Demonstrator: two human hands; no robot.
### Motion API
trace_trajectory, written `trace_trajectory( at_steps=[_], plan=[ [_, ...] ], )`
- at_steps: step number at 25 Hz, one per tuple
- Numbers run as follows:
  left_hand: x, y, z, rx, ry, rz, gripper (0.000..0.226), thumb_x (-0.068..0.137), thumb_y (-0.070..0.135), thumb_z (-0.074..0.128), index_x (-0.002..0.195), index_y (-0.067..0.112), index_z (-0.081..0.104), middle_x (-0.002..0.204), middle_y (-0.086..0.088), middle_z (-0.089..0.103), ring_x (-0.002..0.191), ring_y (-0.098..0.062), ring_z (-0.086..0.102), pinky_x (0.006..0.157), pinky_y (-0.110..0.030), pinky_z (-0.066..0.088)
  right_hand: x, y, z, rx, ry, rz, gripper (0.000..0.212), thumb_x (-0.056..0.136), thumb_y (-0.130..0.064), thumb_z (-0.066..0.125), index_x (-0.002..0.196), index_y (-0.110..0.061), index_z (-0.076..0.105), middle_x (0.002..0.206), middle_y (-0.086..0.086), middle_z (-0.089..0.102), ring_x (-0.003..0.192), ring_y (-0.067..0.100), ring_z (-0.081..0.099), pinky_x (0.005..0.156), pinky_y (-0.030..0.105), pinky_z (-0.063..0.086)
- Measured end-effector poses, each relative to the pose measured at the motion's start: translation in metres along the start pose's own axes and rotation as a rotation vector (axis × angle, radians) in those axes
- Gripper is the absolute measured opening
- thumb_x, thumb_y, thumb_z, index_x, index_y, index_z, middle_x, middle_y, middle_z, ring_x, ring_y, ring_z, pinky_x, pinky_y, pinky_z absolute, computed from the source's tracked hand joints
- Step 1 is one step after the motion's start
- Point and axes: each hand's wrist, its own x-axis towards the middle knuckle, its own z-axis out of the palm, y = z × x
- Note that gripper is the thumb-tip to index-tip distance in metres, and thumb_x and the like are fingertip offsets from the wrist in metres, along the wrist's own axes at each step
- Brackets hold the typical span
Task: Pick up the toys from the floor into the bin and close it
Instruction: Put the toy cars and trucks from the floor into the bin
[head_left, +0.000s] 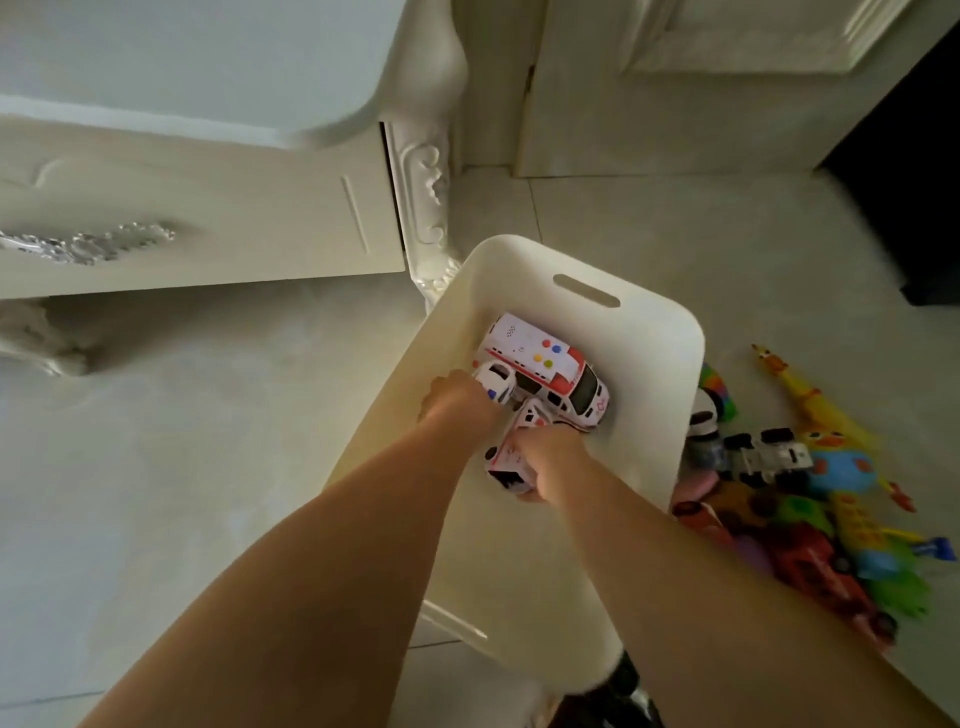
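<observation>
A white plastic bin (670, 364) stands open on the pale floor. Inside it lies a large white and red toy ambulance (550, 371). Both my arms reach down into the bin. My left hand (457, 402) grips a small white toy car (496, 382) beside the ambulance. My right hand (553, 465) holds a smaller white and pink toy vehicle (511, 460) near the bin's bottom. A pile of colourful toys (810, 499) lies on the floor right of the bin. No lid is in view.
A white carved cabinet (208, 223) stands at the left, its leg (426, 208) close to the bin's far corner. A white door (701, 88) is behind. A yellow rubber chicken (810, 395) lies at the pile's far edge. Bare tile spreads to the left.
</observation>
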Motion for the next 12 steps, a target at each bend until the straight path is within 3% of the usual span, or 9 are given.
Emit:
trace_trajectory(
  at_steps=[3, 8, 12],
  plan=[
    [0.018, -0.007, 0.021, 0.008, -0.006, -0.033, 0.050, 0.087, 0.028, 0.065, 0.127, 0.008, 0.042, 0.127, -0.015, 0.043, 0.113, -0.034, 0.053, 0.095, -0.041, 0.048, 0.006, -0.003, 0.014, -0.109, 0.139, -0.165, 0.055, 0.077, -0.034, 0.070, 0.124, -0.014, 0.051, 0.121, 0.011, 0.057, 0.100, 0.026, 0.062, 0.077, 0.029, 0.053],
    [0.023, -0.034, 0.040, -0.062, 0.000, -0.027, 0.037, 0.089, 0.015, 0.056, 0.123, 0.004, 0.048, 0.127, -0.020, 0.051, 0.111, -0.036, 0.055, 0.092, -0.039, 0.045, 0.009, 0.001, 0.023, 0.193, 0.107, -0.207, 0.051, 0.080, -0.011, 0.064, 0.129, -0.014, 0.048, 0.124, 0.013, 0.059, 0.108, 0.032, 0.059, 0.093, 0.046, 0.052],
    [0.011, -0.036, 0.032, -0.126, 0.049, 0.060, 0.031, 0.088, 0.011, 0.057, 0.118, 0.003, 0.055, 0.118, -0.018, 0.063, 0.104, -0.034, 0.061, 0.083, -0.034, 0.047, -0.007, 0.002, 0.013, 0.268, 0.045, -0.265, 0.052, 0.092, -0.001, 0.047, 0.142, -0.012, 0.040, 0.137, 0.011, 0.053, 0.124, 0.030, 0.051, 0.100, 0.037, 0.042]
  ],
)
